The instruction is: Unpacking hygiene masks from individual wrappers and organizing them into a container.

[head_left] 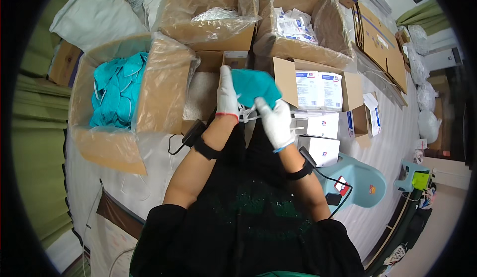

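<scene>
A teal face mask [254, 85] with white ear loops is held up in front of me between both hands. My left hand [227, 94], in a white glove, grips its left edge with the fingers pointing up and pressed together. At its lower right edge, my right hand [276, 124], gloved in white too, closes on the mask near the loops. Some of the fingertips are hidden by the fabric. To the left, a plastic-lined carton [102, 150] holds a heap of the same teal masks [117, 90].
Ahead stand a lined carton [211, 34] with clear plastic inside and another carton [310, 52] of small white packets. An open box [285, 80] of white packs [318, 90] stands at right, near white boxes [320, 150] and a light-blue stool [367, 182]. A white sack [97, 16] lies far left.
</scene>
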Demonstrator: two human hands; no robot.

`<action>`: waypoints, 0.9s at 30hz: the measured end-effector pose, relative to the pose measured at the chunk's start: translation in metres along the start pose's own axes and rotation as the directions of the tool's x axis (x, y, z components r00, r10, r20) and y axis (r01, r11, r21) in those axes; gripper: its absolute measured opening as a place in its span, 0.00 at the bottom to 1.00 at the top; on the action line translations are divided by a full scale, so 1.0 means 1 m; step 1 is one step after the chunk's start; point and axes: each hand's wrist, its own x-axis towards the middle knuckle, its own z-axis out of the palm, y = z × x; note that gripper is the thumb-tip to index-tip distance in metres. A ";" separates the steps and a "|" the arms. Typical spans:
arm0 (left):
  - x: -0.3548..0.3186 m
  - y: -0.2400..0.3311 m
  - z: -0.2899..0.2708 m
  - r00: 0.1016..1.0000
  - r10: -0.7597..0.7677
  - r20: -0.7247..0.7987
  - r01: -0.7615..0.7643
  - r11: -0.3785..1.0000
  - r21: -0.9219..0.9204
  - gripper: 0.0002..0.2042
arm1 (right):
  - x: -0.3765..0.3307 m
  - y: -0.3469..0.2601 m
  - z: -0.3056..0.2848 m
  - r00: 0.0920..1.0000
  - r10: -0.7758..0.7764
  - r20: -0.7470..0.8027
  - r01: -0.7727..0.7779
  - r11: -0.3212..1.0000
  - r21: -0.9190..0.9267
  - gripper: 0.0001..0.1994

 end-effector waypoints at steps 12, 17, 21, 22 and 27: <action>-0.009 0.003 0.005 0.888 0.399 0.229 -0.456 0.697 0.553 0.18 | -0.005 0.024 -0.015 0.930 0.154 0.335 -0.324 0.772 0.546 0.09; -0.003 0.000 0.000 0.903 0.411 0.126 -0.423 0.794 0.437 0.16 | -0.012 0.020 -0.020 0.826 0.252 0.503 -0.548 0.564 0.618 0.09; 0.002 0.003 -0.007 0.957 0.233 0.171 -0.273 0.924 0.268 0.14 | -0.019 0.019 -0.025 0.846 0.334 0.415 -0.529 0.613 0.586 0.12; 0.001 0.008 -0.005 0.967 0.129 0.218 -0.176 0.962 0.210 0.14 | -0.020 0.023 -0.029 0.849 0.323 0.417 -0.524 0.609 0.595 0.14; -0.004 0.021 -0.008 0.970 0.025 0.243 -0.078 0.974 0.212 0.16 | -0.026 0.002 -0.020 0.822 0.371 0.432 -0.561 0.663 0.496 0.18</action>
